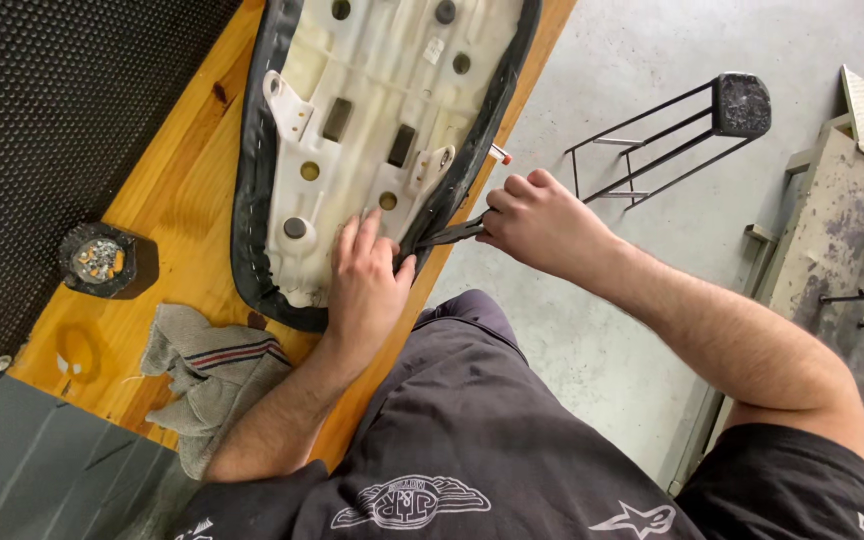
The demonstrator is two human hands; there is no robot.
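An upturned motorcycle seat [372,120] lies on a wooden bench [182,200], its white plastic base up and a black cover edge [252,200] wrapped around the rim. My left hand [367,280] presses flat on the seat's near end, fingers spread beside the cover edge. My right hand [542,220] grips a dark plier-like hand tool [452,235] whose tip meets the black edge at the seat's right rim. A red-tipped handle end [500,155] pokes out above my right hand.
A grey rag with stripes [212,370] lies by my left forearm. A small black dish of small metal bits [102,262] sits at the bench's left. A black perforated mat [42,130] lies further left. On the concrete floor stand a black metal rack [672,140] and a ramp [842,230].
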